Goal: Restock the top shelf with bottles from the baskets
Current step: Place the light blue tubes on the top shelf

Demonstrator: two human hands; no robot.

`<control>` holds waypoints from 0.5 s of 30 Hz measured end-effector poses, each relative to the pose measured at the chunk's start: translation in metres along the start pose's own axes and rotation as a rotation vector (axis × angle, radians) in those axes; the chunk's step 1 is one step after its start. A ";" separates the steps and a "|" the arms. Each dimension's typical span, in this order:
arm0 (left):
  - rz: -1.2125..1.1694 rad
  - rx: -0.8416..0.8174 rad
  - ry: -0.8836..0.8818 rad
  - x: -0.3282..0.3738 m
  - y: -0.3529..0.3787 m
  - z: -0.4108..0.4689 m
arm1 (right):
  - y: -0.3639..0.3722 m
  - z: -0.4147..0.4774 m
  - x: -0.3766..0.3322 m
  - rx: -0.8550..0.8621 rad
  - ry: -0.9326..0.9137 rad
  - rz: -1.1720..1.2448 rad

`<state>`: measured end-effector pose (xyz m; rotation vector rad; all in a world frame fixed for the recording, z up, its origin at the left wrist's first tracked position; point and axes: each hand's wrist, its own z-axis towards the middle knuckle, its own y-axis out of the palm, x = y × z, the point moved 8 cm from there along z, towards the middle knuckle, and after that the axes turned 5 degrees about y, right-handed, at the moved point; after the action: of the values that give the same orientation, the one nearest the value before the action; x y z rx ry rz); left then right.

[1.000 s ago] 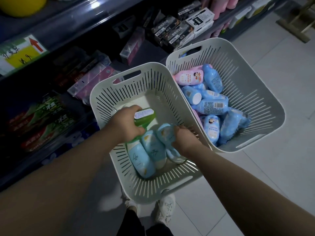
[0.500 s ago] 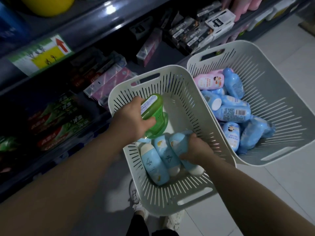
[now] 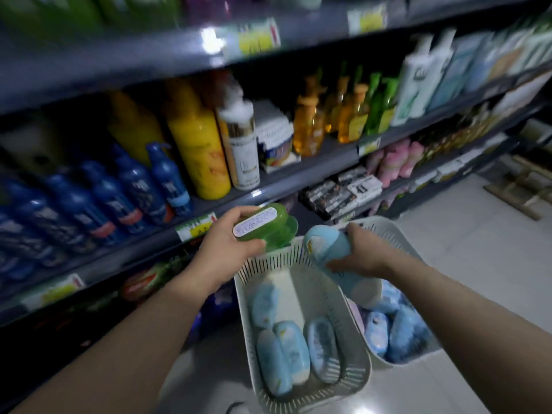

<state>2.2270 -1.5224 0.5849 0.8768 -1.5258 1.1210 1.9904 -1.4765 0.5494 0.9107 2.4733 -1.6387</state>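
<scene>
L hand (image 3: 227, 249) grasps green bottle (image 3: 263, 227), R hand (image 3: 361, 252) grasps blue bottle (image 3: 328, 249); both now lifted clear of basket (image 3: 280, 258) vs 1 s ago, view raised to shelves (image 3: 313, 168): pick-up done, shelf placement likely next

Left hand (image 3: 227, 249): bare, thumb and back of hand showing. Left forearm (image 3: 134, 333): bare skin along full visible length, wrist out to 7 o'clock corner. Right hand (image 3: 363, 252): bare, back of hand and knuckles showing. Right forearm (image 3: 463, 309): bare from wrist out to 4 o'clock edge. Both wrists uncovered. Light dim, outlines motion-blurred, so nails and fine detail not resolvable. Dark curved shape (image 3: 236, 407) at 6 o'clock bottom edge: too blurred to tell if footwear.
</scene>
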 end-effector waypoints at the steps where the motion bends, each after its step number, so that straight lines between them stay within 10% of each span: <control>1: -0.025 0.034 0.015 0.020 -0.008 -0.003 | -0.022 -0.009 -0.011 0.024 -0.021 -0.012; 15: -0.411 0.165 0.265 0.251 -0.099 -0.054 | -0.237 -0.139 -0.150 0.322 -0.261 -0.016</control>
<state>2.2767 -1.4990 0.8548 1.0513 -0.9910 1.0190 2.0376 -1.4895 0.8587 0.6477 2.0917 -2.0513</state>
